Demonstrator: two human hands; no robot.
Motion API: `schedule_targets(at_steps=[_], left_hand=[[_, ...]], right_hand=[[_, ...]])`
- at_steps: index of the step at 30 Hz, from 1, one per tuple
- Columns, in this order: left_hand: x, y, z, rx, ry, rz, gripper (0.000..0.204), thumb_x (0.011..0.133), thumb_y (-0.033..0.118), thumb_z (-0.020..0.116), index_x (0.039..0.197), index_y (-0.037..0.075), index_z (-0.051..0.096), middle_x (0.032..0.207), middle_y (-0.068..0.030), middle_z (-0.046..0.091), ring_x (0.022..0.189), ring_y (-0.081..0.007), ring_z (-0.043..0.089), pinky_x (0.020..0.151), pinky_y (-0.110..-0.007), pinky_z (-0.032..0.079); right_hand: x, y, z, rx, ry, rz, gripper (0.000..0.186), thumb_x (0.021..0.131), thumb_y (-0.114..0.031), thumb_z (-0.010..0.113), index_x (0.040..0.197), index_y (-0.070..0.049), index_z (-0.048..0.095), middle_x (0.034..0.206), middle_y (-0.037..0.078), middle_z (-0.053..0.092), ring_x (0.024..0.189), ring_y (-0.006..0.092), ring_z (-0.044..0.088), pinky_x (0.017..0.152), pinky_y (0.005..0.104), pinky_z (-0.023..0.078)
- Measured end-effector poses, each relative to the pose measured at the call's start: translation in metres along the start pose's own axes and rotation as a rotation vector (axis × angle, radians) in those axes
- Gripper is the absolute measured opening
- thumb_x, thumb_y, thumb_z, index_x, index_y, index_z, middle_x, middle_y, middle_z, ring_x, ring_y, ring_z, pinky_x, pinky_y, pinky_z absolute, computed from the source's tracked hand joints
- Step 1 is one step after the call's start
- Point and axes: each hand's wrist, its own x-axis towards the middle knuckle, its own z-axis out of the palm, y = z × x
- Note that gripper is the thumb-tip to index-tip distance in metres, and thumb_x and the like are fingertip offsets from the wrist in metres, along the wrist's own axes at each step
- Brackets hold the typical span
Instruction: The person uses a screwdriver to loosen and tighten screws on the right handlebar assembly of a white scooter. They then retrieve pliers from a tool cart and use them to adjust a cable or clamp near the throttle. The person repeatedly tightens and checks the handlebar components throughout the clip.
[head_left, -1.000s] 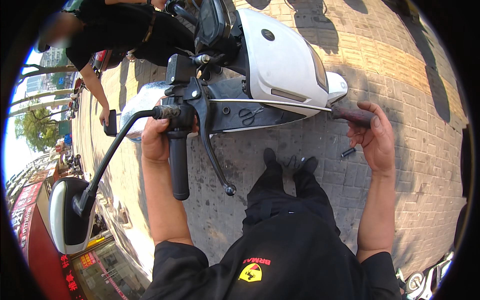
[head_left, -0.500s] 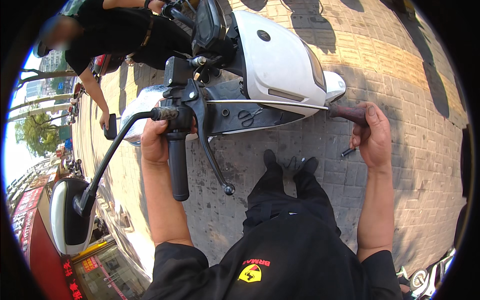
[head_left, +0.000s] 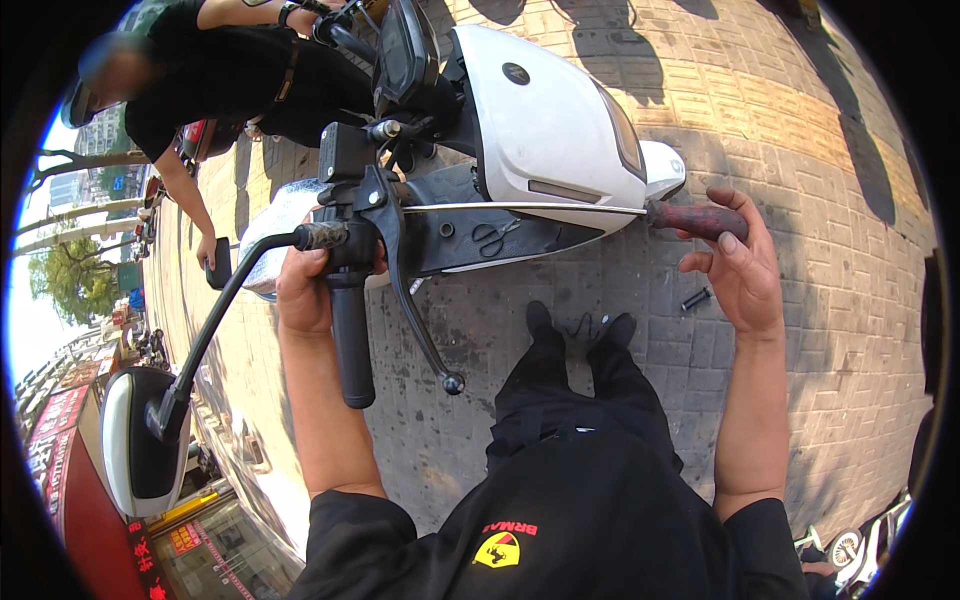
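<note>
Head view: right hand (head_left: 745, 270) fingers (head_left: 728, 198) curl loosely around the reddish handle (head_left: 700, 220) of a long screwdriver, thumb lying below it, so the grip looks partly open rather than clenched. The thin metal shaft (head_left: 520, 208) runs leftward from that handle, nearly level, across the scooter's dark panel (head_left: 500, 240) under the white front cover (head_left: 545, 130). Left hand (head_left: 305, 290) is closed on the handlebar just behind the black grip (head_left: 350, 345), beside the brake lever (head_left: 415, 310) and mirror stem (head_left: 220, 320). The right hand alone holds the tool; its tip lies toward the left hand. A small dark bolt (head_left: 696, 298) lies on the brick pavement (head_left: 800, 120) below the handle. Open paving spreads to the right; another person (head_left: 240, 80) crouches beyond the scooter.
</note>
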Motion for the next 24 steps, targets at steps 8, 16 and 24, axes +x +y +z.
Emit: schedule_targets(at_steps=[8, 16, 24], left_hand=[[-0.002, -0.002, -0.001, 0.010, -0.001, 0.018, 0.056, 0.076, 0.031, 0.066, 0.115, -0.008, 0.057, 0.098, -0.0256, 0.068, 0.084, -0.0323, 0.070, 0.082, -0.040, 0.058], [-0.001, -0.001, -0.002, 0.016, -0.045, 0.037, 0.058, 0.077, 0.031, 0.073, 0.116, -0.008, 0.057, 0.098, -0.0258, 0.069, 0.086, -0.0323, 0.071, 0.084, -0.040, 0.059], [-0.003, -0.002, 0.000, -0.005, -0.009, 0.032, 0.058, 0.077, 0.029, 0.072, 0.119, -0.007, 0.053, 0.099, -0.0256, 0.068, 0.085, -0.0329, 0.071, 0.084, -0.040, 0.060]], right_hand=[[0.001, -0.004, 0.005, 0.031, -0.024, 0.000, 0.036, 0.097, -0.029, 0.063, 0.118, -0.001, 0.055, 0.083, 0.009, 0.063, 0.067, 0.0149, 0.063, 0.058, 0.0296, 0.055], [0.003, 0.007, -0.002, 0.057, -0.061, 0.110, 0.040, 0.096, -0.029, 0.065, 0.121, 0.000, 0.052, 0.087, 0.010, 0.063, 0.071, 0.0156, 0.064, 0.061, 0.0297, 0.056], [0.008, 0.006, -0.001, 0.054, 0.036, -0.009, 0.041, 0.097, -0.032, 0.065, 0.119, 0.001, 0.054, 0.083, 0.009, 0.063, 0.068, 0.0152, 0.063, 0.057, 0.0300, 0.055]])
